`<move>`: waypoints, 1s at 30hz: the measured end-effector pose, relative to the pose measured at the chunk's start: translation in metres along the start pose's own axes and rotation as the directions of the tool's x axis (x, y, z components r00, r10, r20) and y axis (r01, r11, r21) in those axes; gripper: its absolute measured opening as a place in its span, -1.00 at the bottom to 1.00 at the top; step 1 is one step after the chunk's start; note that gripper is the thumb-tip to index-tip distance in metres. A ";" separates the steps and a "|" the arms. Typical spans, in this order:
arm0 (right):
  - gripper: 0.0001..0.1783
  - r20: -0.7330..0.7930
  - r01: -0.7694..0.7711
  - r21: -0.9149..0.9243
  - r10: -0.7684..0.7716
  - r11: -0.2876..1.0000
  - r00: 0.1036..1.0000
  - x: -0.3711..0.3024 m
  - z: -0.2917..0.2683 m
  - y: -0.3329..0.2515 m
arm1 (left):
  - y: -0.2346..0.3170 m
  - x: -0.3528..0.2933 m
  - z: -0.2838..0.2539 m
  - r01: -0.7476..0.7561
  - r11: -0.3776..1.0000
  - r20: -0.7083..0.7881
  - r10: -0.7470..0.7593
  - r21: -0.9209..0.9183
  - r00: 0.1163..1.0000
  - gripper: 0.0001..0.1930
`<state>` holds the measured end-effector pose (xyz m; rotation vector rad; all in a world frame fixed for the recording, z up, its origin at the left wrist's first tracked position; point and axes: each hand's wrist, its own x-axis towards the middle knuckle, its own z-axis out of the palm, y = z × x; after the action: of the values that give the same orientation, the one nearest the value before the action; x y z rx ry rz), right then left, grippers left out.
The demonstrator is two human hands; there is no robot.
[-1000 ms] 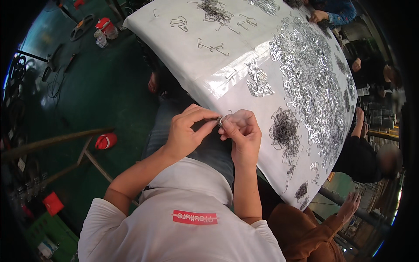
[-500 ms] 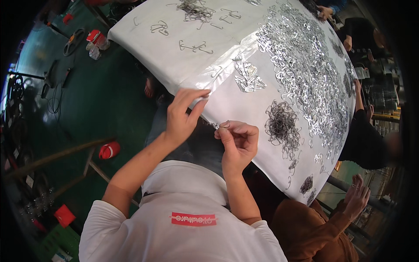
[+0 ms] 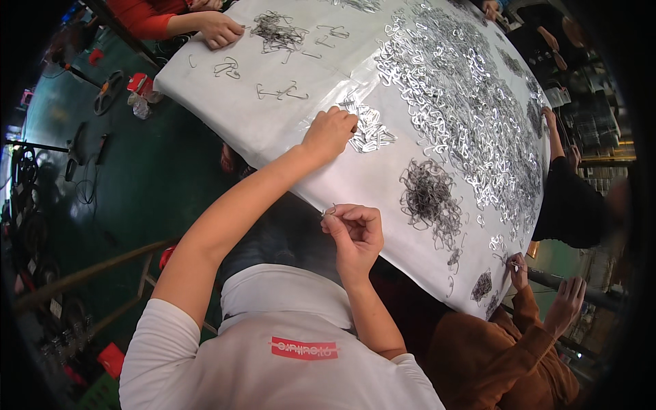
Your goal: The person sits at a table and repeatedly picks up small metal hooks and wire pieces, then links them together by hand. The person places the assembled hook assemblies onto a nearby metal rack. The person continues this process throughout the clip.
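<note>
My left hand point(image 3: 331, 134) reaches out over the white-covered table point(image 3: 307, 183). Its fingers are curled at the near side of a small heap of slim silvery metal pieces point(image 3: 374, 133); the fingertips are partly hidden, so I cannot make out what is between them. Close to the table's near edge, my right hand point(image 3: 357, 234) pinches a thin wire hook point(image 3: 332, 210) between thumb and forefinger. To the right of that hand lies a tangled heap of dark wire hooks point(image 3: 427, 195).
A broad spread of shiny bent hooks point(image 3: 451, 102) covers the table's right half. Loose dark hooks point(image 3: 273, 34) lie far left, beside a red-sleeved person's hand point(image 3: 220, 31). A brown-sleeved person point(image 3: 492, 362) sits at right; other people's hands rest along the far edge.
My left hand has moved from the table's near edge forward to the silvery pieces. My right hand still pinches the hook. A red-sleeved arm has appeared at far left; the view has shifted slightly.
</note>
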<state>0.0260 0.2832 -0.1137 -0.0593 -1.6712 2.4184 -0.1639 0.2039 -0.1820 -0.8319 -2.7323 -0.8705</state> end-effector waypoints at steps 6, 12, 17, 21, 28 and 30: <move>-0.77 0.024 0.005 -0.051 -0.003 0.999 1.000 0.000 0.004 0.007 | 0.019 -0.040 -0.043 0.319 0.806 0.024 -0.355 -0.499 0.934 -0.84; -0.78 0.057 0.006 -0.116 0.001 0.993 0.998 0.011 0.012 0.018 | 0.046 -0.102 -0.105 0.475 0.381 0.255 -0.501 -0.793 0.827 -0.82; -0.79 0.062 0.009 -0.118 -0.002 0.993 0.998 0.014 0.023 0.024 | 0.059 -0.120 -0.126 0.420 0.286 0.219 -0.537 -0.861 0.815 -0.84; -0.80 0.076 0.009 -0.152 0.002 0.988 0.997 0.017 0.028 0.032 | 0.056 -0.127 -0.129 0.406 0.333 0.175 -0.549 -0.851 0.817 -0.85; -0.85 0.197 0.033 -0.427 0.057 0.904 0.979 0.037 0.019 0.039 | 0.046 -0.139 -0.128 0.279 0.623 -0.073 -0.478 -0.731 0.875 -0.87; -0.89 0.223 0.034 -0.584 0.120 0.811 0.967 0.069 0.006 0.038 | 0.044 -0.141 -0.128 0.276 0.668 -0.125 -0.487 -0.691 0.864 -0.87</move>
<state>-0.0474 0.2776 -0.1409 0.1263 -2.5040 1.8965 -0.0242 0.0949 -0.0982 -0.1216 -2.3371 -1.9431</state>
